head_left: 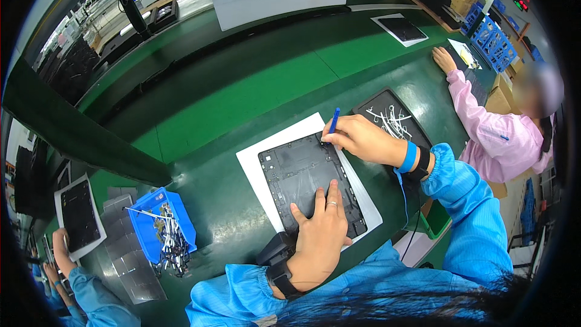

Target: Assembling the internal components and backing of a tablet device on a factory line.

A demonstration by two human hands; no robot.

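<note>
A dark tablet back housing (295,172) lies on a white sheet (254,163) in front of me. My left hand (321,223) rests on its lower part, fingers spread and pressing down flat. At the housing's upper right corner, my right hand (362,136) pinches a blue pen-like tool (334,120), held upright. The tool's tip is hidden behind the fingers, so I cannot tell whether it touches the housing. A blue wrist strap (410,156) with a cord circles my right wrist.
A blue bin (141,227) of small cable-like parts stands at left beside dark flat sheets (129,269). A black tray (417,124) with white strips sits at right. Co-workers are on both sides, one in a pink sleeve (484,124). Another tablet part (401,28) lies farther back.
</note>
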